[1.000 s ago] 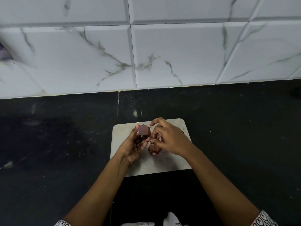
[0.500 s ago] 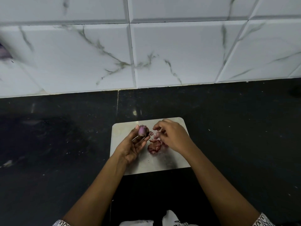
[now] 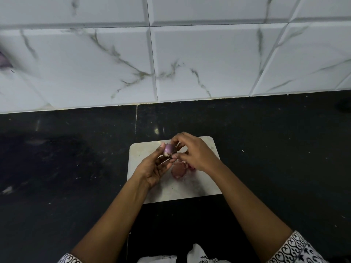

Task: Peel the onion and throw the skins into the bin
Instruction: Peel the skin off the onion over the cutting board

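Two hands are peeling above the board point(image 3: 201, 186): my left hand point(image 3: 152, 168) gripping the onion point(image 3: 169, 149), right hand point(image 3: 195, 154) pinching its skin. Shed skins point(image 3: 178, 170) are lying on the board; I am judging a steady pull next.

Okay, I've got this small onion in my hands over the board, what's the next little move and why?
Probably draw the right hand back toward you, stripping whatever skin its fingertips pinch at the far end of the onion, while the left hand steadies it. The onion looks mostly bare, loose skins lie on the cutting board below, and no bin is in view.
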{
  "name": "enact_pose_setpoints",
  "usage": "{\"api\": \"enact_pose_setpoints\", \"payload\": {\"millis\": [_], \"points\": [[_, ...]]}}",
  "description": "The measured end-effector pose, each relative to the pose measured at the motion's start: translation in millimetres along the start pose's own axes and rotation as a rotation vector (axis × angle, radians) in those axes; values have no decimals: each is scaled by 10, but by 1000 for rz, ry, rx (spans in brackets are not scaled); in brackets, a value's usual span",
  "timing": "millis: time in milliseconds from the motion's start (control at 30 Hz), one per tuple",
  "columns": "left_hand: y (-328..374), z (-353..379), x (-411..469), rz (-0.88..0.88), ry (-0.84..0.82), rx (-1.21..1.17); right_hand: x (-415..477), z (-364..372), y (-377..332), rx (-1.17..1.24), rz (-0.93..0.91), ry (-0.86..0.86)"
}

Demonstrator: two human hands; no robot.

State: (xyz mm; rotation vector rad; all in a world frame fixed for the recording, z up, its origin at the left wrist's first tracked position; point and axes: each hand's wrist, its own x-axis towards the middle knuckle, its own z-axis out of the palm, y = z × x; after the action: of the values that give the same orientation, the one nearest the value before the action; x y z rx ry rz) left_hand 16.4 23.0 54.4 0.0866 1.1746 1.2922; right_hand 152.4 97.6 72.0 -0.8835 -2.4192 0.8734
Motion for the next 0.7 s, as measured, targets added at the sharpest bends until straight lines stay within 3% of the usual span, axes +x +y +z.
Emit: {"api": "enact_pose_setpoints", "payload": {"millis": [400, 700], "points": [[22, 41, -8, 8, 6, -7, -24, -39, 27, 128, -6, 59], [21, 21, 9, 16, 17, 55, 20, -77, 24, -115, -142, 128]]}}
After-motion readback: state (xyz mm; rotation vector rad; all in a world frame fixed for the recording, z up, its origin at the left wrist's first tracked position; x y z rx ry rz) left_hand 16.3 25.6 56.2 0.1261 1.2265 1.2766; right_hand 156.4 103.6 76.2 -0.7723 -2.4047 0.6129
